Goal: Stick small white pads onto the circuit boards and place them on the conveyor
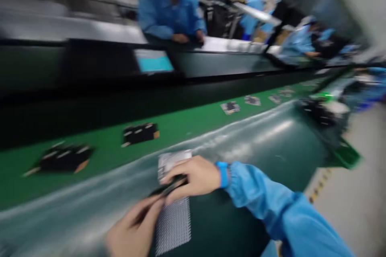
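Observation:
The picture is smeared by motion. My right hand [193,176], in a blue sleeve with a blue wrist strap, is closed on a thin dark flat part [169,188] above the dark green bench mat [271,148]. My left hand [132,229] comes up from the lower edge and pinches the same dark part from the other end. Under the hands lies a silvery patterned bag or sheet [174,225], and a small silvery packet [171,162] lies just beyond my right fingers.
A green conveyor belt [187,122] runs behind the bench with black parts [140,133] [64,158] and several smaller pieces [230,107] on it. Across it a person in blue [169,12] leans on a counter; other workers sit at the far right. A tablet screen [153,62] glows.

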A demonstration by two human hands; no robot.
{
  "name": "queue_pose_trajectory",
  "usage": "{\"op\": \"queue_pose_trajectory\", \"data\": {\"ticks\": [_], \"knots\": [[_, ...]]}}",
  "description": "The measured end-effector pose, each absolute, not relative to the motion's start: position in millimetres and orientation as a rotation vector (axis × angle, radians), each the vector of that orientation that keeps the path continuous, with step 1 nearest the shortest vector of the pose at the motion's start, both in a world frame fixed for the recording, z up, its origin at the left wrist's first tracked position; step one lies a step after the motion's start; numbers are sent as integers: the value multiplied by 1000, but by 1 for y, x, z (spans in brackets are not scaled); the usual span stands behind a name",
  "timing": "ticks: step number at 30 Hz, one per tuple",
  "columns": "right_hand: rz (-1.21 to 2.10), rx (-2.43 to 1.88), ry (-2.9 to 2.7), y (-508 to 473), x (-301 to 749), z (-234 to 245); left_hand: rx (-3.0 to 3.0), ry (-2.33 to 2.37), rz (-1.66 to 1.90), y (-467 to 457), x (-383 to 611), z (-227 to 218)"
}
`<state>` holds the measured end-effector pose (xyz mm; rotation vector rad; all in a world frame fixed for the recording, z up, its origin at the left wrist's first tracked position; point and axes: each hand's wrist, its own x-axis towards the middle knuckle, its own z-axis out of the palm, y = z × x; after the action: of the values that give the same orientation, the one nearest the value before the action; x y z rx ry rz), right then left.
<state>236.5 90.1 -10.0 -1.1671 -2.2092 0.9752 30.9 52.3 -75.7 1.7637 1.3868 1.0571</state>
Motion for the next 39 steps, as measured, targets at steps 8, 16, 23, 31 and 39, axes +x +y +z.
{"op": "queue_pose_trajectory", "data": {"ticks": [8, 16, 23, 31, 39], "knots": [[1154, -1208, -1937, 70, 241, -30, 1321, 1331, 1036, 42, 42, -58], [1104, -1254, -1997, 65, 256, -25, 1296, 1250, 1061, 39, 40, -57], [1218, -1308, -1809, 47, 264, -31, 1362, 1343, 1084, 41, 40, -53], [1036, -1300, -1779, 41, 263, -35, 1375, 1197, 1058, 39, 37, -54], [968, -1187, -1872, 39, 257, -33, 1578, 1156, 1079, 39, 42, -49]]}}
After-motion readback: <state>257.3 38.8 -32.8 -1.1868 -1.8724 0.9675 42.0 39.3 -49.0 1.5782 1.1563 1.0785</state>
